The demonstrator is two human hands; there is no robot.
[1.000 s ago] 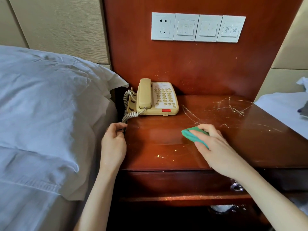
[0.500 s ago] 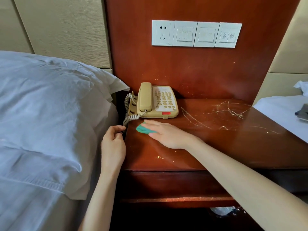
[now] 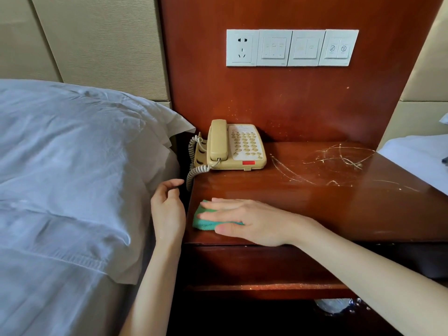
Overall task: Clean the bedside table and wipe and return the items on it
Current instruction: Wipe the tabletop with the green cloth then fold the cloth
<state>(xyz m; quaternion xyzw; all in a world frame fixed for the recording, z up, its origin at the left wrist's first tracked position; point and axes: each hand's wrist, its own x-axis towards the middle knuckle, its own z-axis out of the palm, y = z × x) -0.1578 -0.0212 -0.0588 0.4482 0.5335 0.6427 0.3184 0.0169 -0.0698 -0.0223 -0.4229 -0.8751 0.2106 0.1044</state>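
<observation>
The bedside table (image 3: 315, 214), of glossy reddish-brown wood, fills the middle of the view, and at its near left corner the right hand (image 3: 249, 220) lies flat with straight fingers pressing a green cloth (image 3: 204, 220) onto the top; the thumb runs along the cloth's near edge. Just left of that corner, off the table and in the gap beside the bed, the left hand (image 3: 168, 209) hangs with loosely curled fingers, holding nothing, its fingertips near the lower end of the coiled cord (image 3: 195, 172). A white pillow (image 3: 80, 170) on the bed covers the left side. Farther back, at the table's rear left, stands a beige telephone (image 3: 234, 146) with its handset resting in the cradle and a small red patch on its front edge. To the right of it, pale streaks and scratch-like marks (image 3: 339, 161) cross the rear right of the surface. Behind, on the wooden wall panel, sits a row of white socket and switch plates (image 3: 292, 48).
</observation>
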